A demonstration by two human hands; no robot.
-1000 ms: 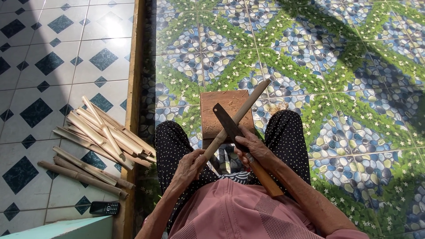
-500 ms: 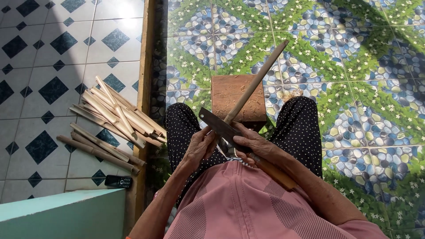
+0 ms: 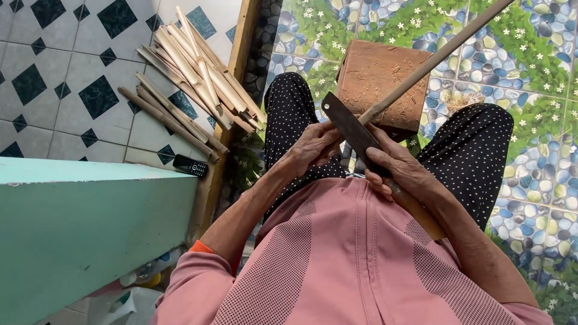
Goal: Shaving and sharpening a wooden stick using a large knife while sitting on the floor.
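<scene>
Left hand [image 3: 310,147] grips the stick [image 3: 433,63] slanting up-right over the block [image 3: 376,75]; right hand [image 3: 400,171] clasps the knife [image 3: 355,132] against it.

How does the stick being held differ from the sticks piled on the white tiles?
The held stick is one long, round, brownish piece slanting over the wooden block; the piled sticks are many, shorter, paler and lie flat. A knife blade meets the held stick; nothing touches the piled sticks. Both look like bamboo.

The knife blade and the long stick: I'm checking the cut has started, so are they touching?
Touching. The head view shows the knife blade laid across the long stick with no gap where they cross.
</scene>
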